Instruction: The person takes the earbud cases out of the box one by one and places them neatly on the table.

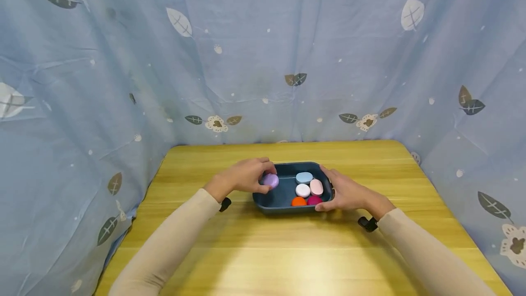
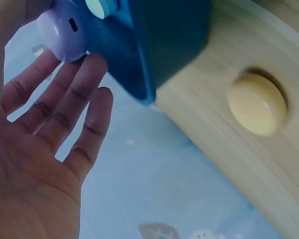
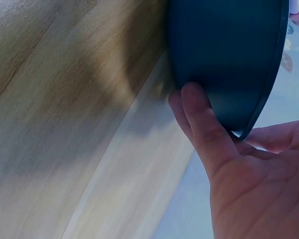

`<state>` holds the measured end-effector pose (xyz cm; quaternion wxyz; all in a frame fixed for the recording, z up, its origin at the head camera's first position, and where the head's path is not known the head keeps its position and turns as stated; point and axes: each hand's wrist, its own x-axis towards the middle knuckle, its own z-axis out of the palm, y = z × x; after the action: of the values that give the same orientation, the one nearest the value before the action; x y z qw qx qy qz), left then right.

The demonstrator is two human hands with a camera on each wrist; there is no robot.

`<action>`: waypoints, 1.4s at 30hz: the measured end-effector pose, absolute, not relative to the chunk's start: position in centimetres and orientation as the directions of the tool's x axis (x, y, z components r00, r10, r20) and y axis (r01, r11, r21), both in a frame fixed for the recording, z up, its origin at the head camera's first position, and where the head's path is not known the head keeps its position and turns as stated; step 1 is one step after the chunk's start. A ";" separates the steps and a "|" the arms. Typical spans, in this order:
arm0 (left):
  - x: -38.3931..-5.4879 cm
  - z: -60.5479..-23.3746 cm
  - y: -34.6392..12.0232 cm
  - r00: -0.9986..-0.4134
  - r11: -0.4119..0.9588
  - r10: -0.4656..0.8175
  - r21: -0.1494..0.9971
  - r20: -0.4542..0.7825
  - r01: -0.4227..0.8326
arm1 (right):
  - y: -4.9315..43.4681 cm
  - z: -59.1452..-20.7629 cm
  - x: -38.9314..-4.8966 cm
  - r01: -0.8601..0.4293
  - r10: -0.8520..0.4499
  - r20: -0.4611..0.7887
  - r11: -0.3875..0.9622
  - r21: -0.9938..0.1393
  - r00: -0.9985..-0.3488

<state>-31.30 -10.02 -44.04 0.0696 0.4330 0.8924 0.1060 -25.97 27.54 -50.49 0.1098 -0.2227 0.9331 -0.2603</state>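
A dark blue rectangular tray [image 1: 283, 195] with rounded corners is in the middle of the head view. Over its left end, my left hand [image 1: 246, 176] pinches a rounded purple earbud case [image 1: 270, 180]; a small dark slot shows on the case in the left wrist view. My right hand [image 1: 347, 192] grips the tray's right end, thumb at the near rim and fingers around the end wall. Grouped at the right inside the tray are a light blue case [image 1: 304, 177], a white one [image 1: 302, 190], a pink one [image 1: 316, 187], an orange one [image 1: 298, 201] and a magenta one [image 1: 314, 200].
A round yellow case [image 2: 256, 104] lies on the wooden table [image 1: 271, 250] outside the tray in the left wrist view. Blue curtains [image 1: 246, 58] with leaf and flower prints hang behind and at both sides of the table.
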 end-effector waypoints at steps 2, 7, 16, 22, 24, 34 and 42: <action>-31.3 -43.9 -10.9 -0.626 0.608 0.780 0.247 -0.005 0.755 | 27.5 -50.5 -26.0 -0.358 -0.471 -0.089 0.767 -0.533 -0.878; -31.2 -43.9 -13.0 -0.662 0.632 0.749 0.270 0.031 0.727 | 27.6 -50.8 -26.2 -0.354 -0.470 -0.092 0.767 -0.536 -0.878; -31.1 -44.8 -16.5 -0.720 0.672 0.690 0.300 0.080 0.677 | 27.7 -50.7 -26.3 -0.354 -0.466 -0.085 0.767 -0.534 -0.881; -31.0 -45.8 -18.8 -0.730 0.668 0.675 0.330 0.108 0.667 | 27.7 -50.8 -26.3 -0.345 -0.459 -0.086 0.766 -0.543 -0.884; -30.9 -46.2 -19.6 -0.743 0.679 0.662 0.338 0.101 0.651 | 27.8 -50.9 -26.2 -0.347 -0.461 -0.082 0.763 -0.546 -0.884; -31.2 -48.2 -22.6 -0.801 0.745 0.594 0.323 0.076 0.583 | 27.8 -51.0 -26.1 -0.333 -0.449 -0.079 0.759 -0.559 -0.890; -31.6 -49.6 -23.6 -0.823 0.775 0.567 0.313 0.039 0.549 | 27.8 -51.1 -26.1 -0.331 -0.447 -0.084 0.765 -0.552 -0.891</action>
<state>-31.63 -23.56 -49.59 0.0287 0.2961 0.9417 0.1573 -26.08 27.79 -51.06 0.1059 -0.2083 0.9334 -0.2722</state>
